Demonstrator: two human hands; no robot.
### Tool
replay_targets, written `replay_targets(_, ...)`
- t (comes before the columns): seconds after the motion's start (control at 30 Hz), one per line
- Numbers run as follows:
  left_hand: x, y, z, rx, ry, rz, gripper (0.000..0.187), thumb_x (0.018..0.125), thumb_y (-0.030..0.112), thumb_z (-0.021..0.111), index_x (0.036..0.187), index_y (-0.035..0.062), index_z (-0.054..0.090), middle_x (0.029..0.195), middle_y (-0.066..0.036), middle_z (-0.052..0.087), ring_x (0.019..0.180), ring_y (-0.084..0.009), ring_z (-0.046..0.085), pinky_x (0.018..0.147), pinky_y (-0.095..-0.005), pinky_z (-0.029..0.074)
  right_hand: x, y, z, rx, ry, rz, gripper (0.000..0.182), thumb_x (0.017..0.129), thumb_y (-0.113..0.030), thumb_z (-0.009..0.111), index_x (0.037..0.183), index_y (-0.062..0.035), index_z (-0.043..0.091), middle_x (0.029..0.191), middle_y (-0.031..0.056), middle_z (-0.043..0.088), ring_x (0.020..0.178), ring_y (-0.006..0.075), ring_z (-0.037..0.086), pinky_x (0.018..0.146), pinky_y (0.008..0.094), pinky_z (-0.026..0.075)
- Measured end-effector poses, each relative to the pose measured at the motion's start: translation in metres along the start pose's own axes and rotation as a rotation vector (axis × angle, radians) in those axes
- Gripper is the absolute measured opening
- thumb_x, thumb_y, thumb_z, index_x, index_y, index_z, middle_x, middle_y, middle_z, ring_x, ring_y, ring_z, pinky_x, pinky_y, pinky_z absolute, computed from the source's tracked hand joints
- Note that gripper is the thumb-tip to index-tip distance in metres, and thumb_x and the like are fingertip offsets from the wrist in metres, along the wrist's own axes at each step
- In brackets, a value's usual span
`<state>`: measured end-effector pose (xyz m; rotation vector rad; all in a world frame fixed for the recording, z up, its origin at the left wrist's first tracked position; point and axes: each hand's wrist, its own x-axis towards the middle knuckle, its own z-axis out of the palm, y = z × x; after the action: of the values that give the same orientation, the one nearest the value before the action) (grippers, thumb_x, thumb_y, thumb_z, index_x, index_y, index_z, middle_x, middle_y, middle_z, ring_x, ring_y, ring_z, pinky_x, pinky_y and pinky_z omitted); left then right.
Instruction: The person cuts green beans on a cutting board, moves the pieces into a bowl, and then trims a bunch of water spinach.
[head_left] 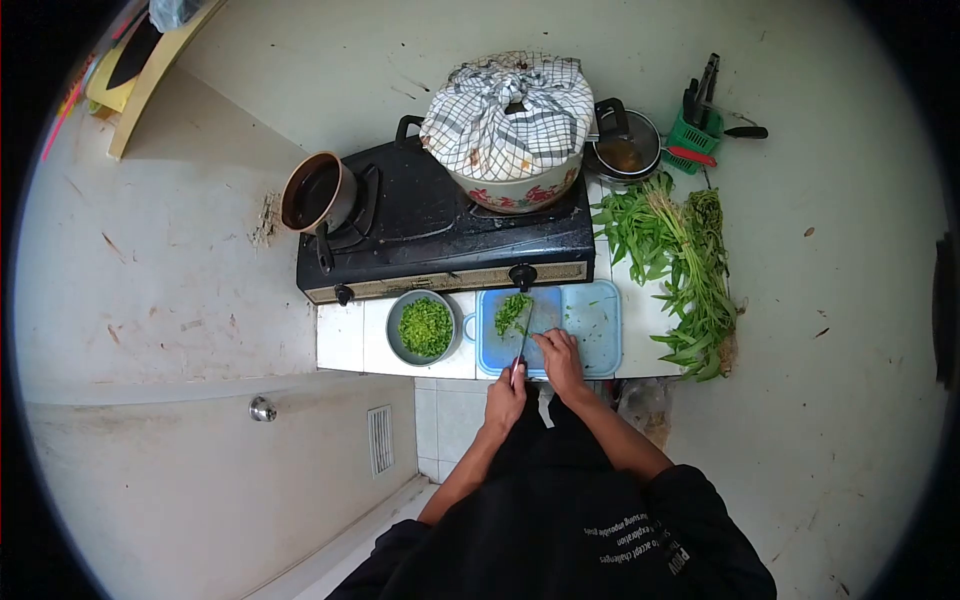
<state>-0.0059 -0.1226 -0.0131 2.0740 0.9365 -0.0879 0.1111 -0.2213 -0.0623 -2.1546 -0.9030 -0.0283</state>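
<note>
1. Viewing from overhead, I find the knife (523,345) over the left half of the blue board (602,348), tip toward twelve o'clock.
2. Left hand (505,400): at the board's seven o'clock, its fingers closed around the knife's handle.
3. Right hand (562,358): at the knife's four o'clock, half-curled, fingertips right by the blade. I cannot tell whether they press it or pinch a scrap.
4. Greens (510,316): finely chopped, heaped at the board's ten o'clock. I judge them light, soft and easily bruised, perhaps damp enough to cling; a loose pinch or the blade's flat would suit.
5. The knife I judge light and stiff; I would trust only its handle.
6. Bowl (391,336): at the board's nine o'clock, holding more chopped greens. Its rim looks the surest grip.
7. Bunch (697,280): uncut, at two o'clock. Leaves look limp; I would grasp the stems.
</note>
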Motion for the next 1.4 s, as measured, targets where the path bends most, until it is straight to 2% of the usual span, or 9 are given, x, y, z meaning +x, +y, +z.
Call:
replay_targets(0.2, -0.017, -0.007, 0.003, 0.029, -0.047, 0.001, 0.048, 0.103, 0.042, 0.044, 0.106, -0.0026, 0.061, 0.084, -0.035, 0.064, 0.085, -0.0532, 0.062, 0.076, -0.0581, 0.049, 0.001, 0.002, 0.002, -0.007, -0.002, -0.003, 0.027, 0.079, 0.002, 0.06, 0.103, -0.005, 0.071, 0.091, 0.0079, 0.059, 0.091, 0.028, 0.057, 0.08, 0.0409, 0.042)
replay_targets(0.47, 0.013, -0.001, 0.002, -0.002, 0.012, 0.012, 0.05, 0.103, 0.043, 0.043, 0.102, -0.0033, 0.062, 0.084, -0.035, 0.064, 0.086, -0.053, 0.062, 0.075, -0.0573, 0.048, 0.003, -0.003, 0.006, 0.01, 0.057, 0.065, 0.02, 0.082, -0.004, 0.063, 0.1, -0.0059, 0.071, 0.088, 0.007, 0.059, 0.09, 0.0277, 0.058, 0.079, 0.0418, 0.042)
replay_targets(0.67, -0.01, -0.009, -0.006, 0.022, -0.053, 0.023, 0.052, 0.103, 0.044, 0.043, 0.101, -0.0049, 0.062, 0.079, -0.033, 0.063, 0.082, -0.0514, 0.064, 0.072, -0.0539, 0.049, 0.001, -0.001, 0.003, -0.046, 0.041, 0.029, 0.017, 0.083, -0.005, 0.063, 0.098, -0.0065, 0.071, 0.087, 0.0066, 0.059, 0.09, 0.0266, 0.058, 0.078, 0.0418, 0.042)
replay_targets(0.93, -0.003, -0.003, 0.002, 0.077, -0.003, 0.012, 0.048, 0.103, 0.042, 0.044, 0.101, -0.0025, 0.061, 0.08, -0.035, 0.063, 0.082, -0.0534, 0.062, 0.072, -0.0602, 0.048, -0.004, 0.0, -0.001, -0.079, -0.016, -0.031, 0.024, 0.081, -0.002, 0.062, 0.104, -0.0059, 0.071, 0.094, 0.0073, 0.058, 0.092, 0.0272, 0.057, 0.08, 0.0412, 0.042)
replay_targets(0.97, 0.001, 0.003, -0.001, 0.044, -0.009, -0.012, 0.052, 0.103, 0.043, 0.043, 0.102, -0.0047, 0.062, 0.08, -0.034, 0.064, 0.084, -0.0532, 0.062, 0.073, -0.0567, 0.048, -0.005, 0.0, -0.002, -0.087, -0.027, -0.04, 0.025, 0.081, -0.001, 0.062, 0.105, -0.0056, 0.07, 0.095, 0.0075, 0.058, 0.092, 0.0272, 0.057, 0.08, 0.0412, 0.042)
replay_targets(1.17, -0.001, 0.002, -0.004, -0.014, -0.027, 0.006, 0.052, 0.103, 0.044, 0.043, 0.102, -0.0044, 0.062, 0.079, -0.032, 0.065, 0.082, -0.0514, 0.063, 0.072, -0.0548, 0.049, -0.005, 0.002, -0.003, -0.073, -0.044, -0.032, 0.029, 0.079, 0.0, 0.061, 0.106, -0.0051, 0.07, 0.096, 0.0071, 0.057, 0.094, 0.0268, 0.056, 0.081, 0.0406, 0.042)
replay_targets(1.27, -0.011, -0.002, -0.003, 0.015, -0.08, -0.017, 0.048, 0.103, 0.042, 0.044, 0.104, -0.0024, 0.061, 0.082, -0.035, 0.064, 0.084, -0.053, 0.063, 0.075, -0.0566, 0.049, -0.004, 0.001, -0.004, -0.086, -0.044, -0.036, 0.029, 0.079, 0.0, 0.06, 0.106, -0.0051, 0.07, 0.096, 0.0068, 0.058, 0.094, 0.0267, 0.056, 0.08, 0.0403, 0.042)
replay_targets(1.4, -0.01, 0.001, 0.008, 0.084, -0.03, -0.032, 0.048, 0.103, 0.042, 0.044, 0.105, -0.0025, 0.061, 0.083, -0.035, 0.064, 0.085, -0.0528, 0.063, 0.076, -0.0566, 0.049, -0.004, 0.001, -0.003, -0.064, -0.039, -0.025, 0.027, 0.079, -0.001, 0.06, 0.104, -0.0053, 0.07, 0.095, 0.0067, 0.058, 0.093, 0.0266, 0.056, 0.08, 0.0401, 0.042)
